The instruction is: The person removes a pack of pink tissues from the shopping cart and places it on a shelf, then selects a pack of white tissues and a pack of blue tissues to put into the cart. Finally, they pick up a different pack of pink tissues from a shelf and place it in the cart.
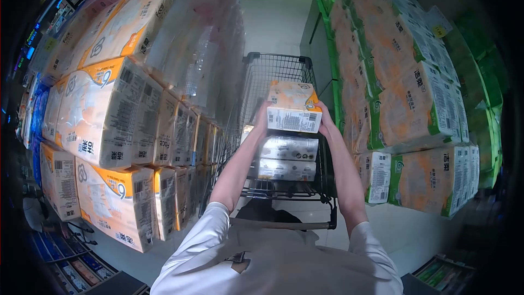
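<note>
Between my two hands is an orange and white tissue pack [293, 104], held over the shopping cart [252, 71]. My left hand [263, 117] presses against its left side, and my right hand [326, 117] grips the right side. The fingers are partly hidden by the pack. Just below and nearer to me, a pale wrapped pack with printed sides [286, 158] lies inside the cart. The cart's handle bar [284, 223] runs across in front of my body.
Tall stacks of orange and white tissue packs [103, 112] rise close on the left. Green and orange tissue packs [406, 109] are piled on the right. Pale floor tiles [271, 13] stretch ahead beyond the cart, with a green-edged display [318, 43] alongside.
</note>
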### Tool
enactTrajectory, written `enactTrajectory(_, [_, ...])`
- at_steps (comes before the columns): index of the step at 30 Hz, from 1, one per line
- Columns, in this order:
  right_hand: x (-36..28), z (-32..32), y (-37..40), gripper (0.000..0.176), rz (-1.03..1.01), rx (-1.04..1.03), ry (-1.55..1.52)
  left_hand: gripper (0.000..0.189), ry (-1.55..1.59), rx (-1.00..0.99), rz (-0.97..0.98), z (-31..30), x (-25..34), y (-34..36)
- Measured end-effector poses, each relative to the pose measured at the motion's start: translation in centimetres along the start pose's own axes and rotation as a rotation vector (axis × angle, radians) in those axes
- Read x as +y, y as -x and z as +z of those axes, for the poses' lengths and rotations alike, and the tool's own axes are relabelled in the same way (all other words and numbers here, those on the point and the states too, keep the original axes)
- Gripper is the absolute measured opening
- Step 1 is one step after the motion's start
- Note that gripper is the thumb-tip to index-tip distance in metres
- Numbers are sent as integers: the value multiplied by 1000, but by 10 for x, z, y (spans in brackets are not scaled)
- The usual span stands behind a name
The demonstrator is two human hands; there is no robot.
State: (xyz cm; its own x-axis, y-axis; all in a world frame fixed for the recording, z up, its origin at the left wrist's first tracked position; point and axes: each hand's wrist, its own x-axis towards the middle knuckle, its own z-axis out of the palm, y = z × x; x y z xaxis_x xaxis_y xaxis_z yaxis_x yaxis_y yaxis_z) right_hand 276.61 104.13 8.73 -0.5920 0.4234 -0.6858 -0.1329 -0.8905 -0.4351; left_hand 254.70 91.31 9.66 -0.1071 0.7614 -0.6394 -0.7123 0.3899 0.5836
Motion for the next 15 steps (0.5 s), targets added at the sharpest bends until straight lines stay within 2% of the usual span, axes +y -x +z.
enactTrajectory(2, [-5, 1, -17, 61, -22, 21, 9, 64, -74, 51, -30, -5, -2, -27])
enactTrajectory(5, [13, -18, -58, 58, -88, 155, 130, 63, -406, 288, 72, -24, -21, -72])
enactTrajectory(8, [19, -40, -90, 54, -97, 261, 364, 64, -827, 407, 335, -44, -44, -106])
enactTrajectory(9, [21, -47, -97, 51, -173, 295, 443, 60, -714, 346, 226, -38, -28, -101])
enactTrajectory(12, [38, -75, -126, 50, -214, 376, 891, 60, -757, 444, 157, -51, -40, -119])
enactTrajectory(13, [44, -83, -134, 55, -165, 365, 940, 61, -897, 339, 158, -80, -63, -139])
enactTrajectory(15, [51, -75, -125, 56, 13, 297, 1053, 65, -1102, 268, 130, -88, -83, -136])
